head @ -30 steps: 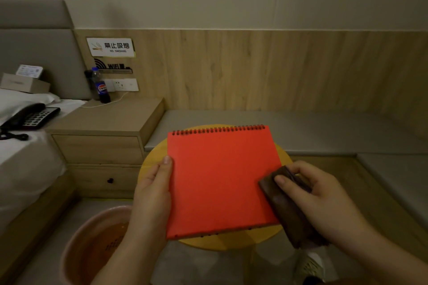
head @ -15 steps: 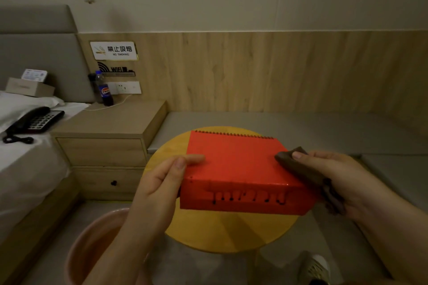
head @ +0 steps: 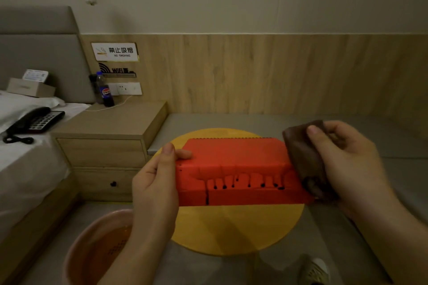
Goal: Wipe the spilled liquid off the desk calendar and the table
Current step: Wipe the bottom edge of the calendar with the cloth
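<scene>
While dripping, calendar (head: 234, 157) between hands

pink basin (head: 92, 245) on floor | Pepsi bottle (head: 105, 90) on nightstand (head: 111, 122) | phone (head: 34, 121) on bed (head: 20, 157)

Pink basin (head: 92, 245) cut off at bottom edge, calendar's (head: 234, 162) right end hidden behind brown cloth (head: 303, 157)

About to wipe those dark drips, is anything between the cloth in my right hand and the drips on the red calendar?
Nothing visible. The cloth in the right hand lies at the calendar's right end; the drips lie bare.
</scene>
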### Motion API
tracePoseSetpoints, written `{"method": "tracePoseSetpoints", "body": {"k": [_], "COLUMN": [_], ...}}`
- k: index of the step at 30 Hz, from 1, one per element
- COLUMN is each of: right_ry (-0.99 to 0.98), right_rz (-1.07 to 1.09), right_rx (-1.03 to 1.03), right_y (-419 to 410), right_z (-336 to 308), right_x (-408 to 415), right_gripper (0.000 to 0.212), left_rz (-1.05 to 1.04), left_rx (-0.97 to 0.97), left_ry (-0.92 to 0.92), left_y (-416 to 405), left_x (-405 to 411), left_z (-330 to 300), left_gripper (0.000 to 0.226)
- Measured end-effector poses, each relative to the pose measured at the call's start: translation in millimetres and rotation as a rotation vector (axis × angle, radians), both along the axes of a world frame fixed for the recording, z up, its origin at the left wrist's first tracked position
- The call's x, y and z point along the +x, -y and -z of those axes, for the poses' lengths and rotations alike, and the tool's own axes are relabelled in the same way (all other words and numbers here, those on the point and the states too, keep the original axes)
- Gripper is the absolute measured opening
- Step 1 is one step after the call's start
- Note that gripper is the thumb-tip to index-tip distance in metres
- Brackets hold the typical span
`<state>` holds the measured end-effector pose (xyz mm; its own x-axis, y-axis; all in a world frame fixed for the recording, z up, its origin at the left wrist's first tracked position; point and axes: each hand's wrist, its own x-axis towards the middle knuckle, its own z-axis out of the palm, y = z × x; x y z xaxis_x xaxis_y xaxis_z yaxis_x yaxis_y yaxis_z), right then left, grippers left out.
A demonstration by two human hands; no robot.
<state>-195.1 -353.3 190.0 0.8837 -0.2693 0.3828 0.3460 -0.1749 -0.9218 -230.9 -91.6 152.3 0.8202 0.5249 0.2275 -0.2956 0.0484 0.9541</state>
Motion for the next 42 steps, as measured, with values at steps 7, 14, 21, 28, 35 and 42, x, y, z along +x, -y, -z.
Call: {"method": "tracePoseSetpoints", "body": {"k": [7,14,21,28,35,42], "right_ry": [0.425,0.474,0.533,0.558,0.581,0.613], "right_rz": [0.452,0.503,0.470,0.423,0.365,0.298], "right_rx": [-0.229,-0.332,-0.355,-0.391,-0.379,-0.371], "right_y": [-4.2,-10.0,-25.2,-44.4,-70.6,-103.4], "right_z": [40.3,49.1,41.8,48.3,53.2,57.1], "right_x": [-21.5,-16.2,-14.8,-19.9,-25.0,-36.2], "right_gripper": [0.004,0.021,0.019,0.012,0.009,0.013], "left_rz": [-0.048,-0.005,0.035,0.049,0.043,0.045], "left_rx": [-0.068,-0.140,-0.176,-0.106,-0.100,-0.101], "left_ry": [-0.015,-0.012,-0.007,-0.022,-0.017,-0.034], "left_y": [4.0,5.7,14.4,20.0,28.2,35.1], "left_x": [4.1,8.0,8.0,5.6,7.7,7.6], "left_z": [-15.6,-20.0,-22.6,-24.1,-22.8,-22.3], "left_gripper": [0.047,0.049,0.048,0.048,0.043,0.044]}}
